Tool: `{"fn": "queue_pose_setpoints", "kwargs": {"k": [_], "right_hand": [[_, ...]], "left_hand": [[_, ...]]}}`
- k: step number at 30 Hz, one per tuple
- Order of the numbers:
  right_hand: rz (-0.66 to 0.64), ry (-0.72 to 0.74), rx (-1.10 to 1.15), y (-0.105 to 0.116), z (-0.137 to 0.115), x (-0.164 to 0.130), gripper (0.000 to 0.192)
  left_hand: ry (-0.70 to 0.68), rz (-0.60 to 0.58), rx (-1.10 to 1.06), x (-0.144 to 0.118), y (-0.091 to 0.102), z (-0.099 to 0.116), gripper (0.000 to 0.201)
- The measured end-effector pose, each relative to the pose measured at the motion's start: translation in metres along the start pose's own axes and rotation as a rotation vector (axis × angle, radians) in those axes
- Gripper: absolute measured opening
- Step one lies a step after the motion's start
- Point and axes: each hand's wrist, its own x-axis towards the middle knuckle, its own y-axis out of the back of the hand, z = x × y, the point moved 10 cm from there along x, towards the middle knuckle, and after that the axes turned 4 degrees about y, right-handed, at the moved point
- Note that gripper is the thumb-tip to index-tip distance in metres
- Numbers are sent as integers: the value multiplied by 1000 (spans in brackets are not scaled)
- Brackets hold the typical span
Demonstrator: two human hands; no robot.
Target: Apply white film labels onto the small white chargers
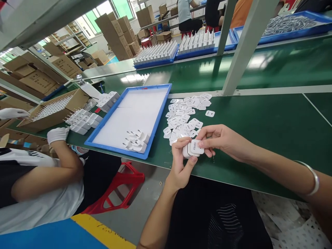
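Note:
My left hand [180, 169] is closed around a few white plastic pieces with rounded corners [185, 152]. I cannot tell whether they are stacked plates or a plug body. My right hand [220, 141] pinches a white plate [196, 147] with dark print by its edge, right against those pieces. Just beyond my hands lies a loose pile of similar white plates [181, 116], and a single plate [210, 113] rests apart at its right. To the left, a blue-rimmed tray [158, 121] has several white plugs [137, 141] with metal pins in its near corner.
At the left, a co-worker's gloved hand [58, 135] is near grouped white plugs [83, 121] and a cardboard box [55, 116] of similar parts. A slanted metal post [249, 45] rises behind the pile. Blue trays [155, 63] with pinned parts line the far shelf. A red stool [121, 190] stands below.

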Motion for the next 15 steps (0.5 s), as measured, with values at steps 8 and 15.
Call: {"fn": "queue_pose_setpoints", "kwargs": {"k": [8,15], "right_hand": [[9,17,16,-4,3,0,21],[22,93,-79,-4,-5,-2,19]], "left_hand": [[2,4,26,0,0,2,33],[-15,-4,-16,0,-1,2,34]]}}
